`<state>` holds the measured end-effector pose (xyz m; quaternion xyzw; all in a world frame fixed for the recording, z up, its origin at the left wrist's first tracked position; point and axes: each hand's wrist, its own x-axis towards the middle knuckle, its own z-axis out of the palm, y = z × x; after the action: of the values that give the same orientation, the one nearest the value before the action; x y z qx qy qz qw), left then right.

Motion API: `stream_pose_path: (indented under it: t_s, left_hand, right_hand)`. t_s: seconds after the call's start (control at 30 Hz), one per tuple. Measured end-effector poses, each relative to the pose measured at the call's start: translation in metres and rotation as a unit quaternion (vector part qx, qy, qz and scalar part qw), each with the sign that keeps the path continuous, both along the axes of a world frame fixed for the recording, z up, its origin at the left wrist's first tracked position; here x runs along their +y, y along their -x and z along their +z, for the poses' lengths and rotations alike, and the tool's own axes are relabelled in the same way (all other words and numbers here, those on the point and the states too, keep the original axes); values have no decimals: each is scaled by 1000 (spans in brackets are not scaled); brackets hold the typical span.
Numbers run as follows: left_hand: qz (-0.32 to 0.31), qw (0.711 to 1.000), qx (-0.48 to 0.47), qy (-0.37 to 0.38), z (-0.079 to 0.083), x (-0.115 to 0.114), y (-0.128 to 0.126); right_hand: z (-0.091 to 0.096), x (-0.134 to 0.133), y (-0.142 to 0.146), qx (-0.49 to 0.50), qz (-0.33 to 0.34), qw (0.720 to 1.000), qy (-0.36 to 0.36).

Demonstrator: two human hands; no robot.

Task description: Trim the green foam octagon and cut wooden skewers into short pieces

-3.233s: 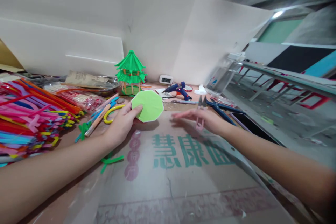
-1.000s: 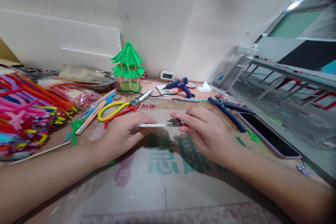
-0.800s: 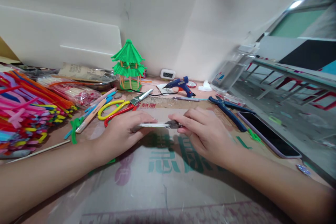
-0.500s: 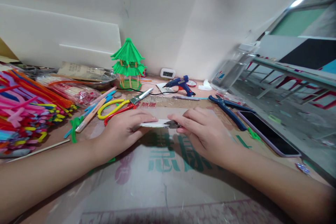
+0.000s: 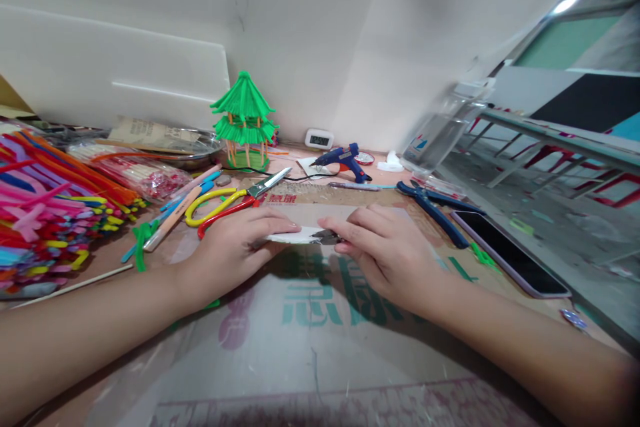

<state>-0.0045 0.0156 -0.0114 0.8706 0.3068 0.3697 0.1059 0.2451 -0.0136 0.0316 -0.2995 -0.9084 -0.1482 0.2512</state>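
Observation:
My left hand [image 5: 244, 245] pinches a thin white flat piece [image 5: 299, 235] between thumb and fingers, just above the table. My right hand [image 5: 385, 250] grips a small dark, pointed, metal-looking piece [image 5: 327, 237], whose tip meets the right end of the white one. Most of the dark piece is hidden by the fingers, so its kind cannot be made out. Beyond my left hand lie scissors [image 5: 240, 195] with one yellow and one red handle. Dark blue pliers [image 5: 440, 217] rest past my right hand.
Pipe cleaners [image 5: 55, 213] are heaped at the left. A green pagoda model [image 5: 244, 120], a small digital clock [image 5: 319, 139] and a blue glue gun [image 5: 345, 159] stand or lie at the back. Right of the pliers are a phone [image 5: 510, 253] and a clear plastic container [image 5: 435, 133].

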Motion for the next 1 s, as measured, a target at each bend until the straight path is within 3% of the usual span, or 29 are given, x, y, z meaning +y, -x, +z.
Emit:
stream_pose_path:
  t_s: [0.53,0.67,1.0]
  left_hand:
    - [-10,1000,-6,1,-1,0,-1]
    - [6,999,-32,39,-1,0,-3]
    - [52,986,-74,140,-1,-2,-6]
  right_hand:
    - [-3,3,-2,28,19,999,17]
    - [-5,5,-5,69,-4,995,68]
    - [-9,5,-4,152,-36,981,113]
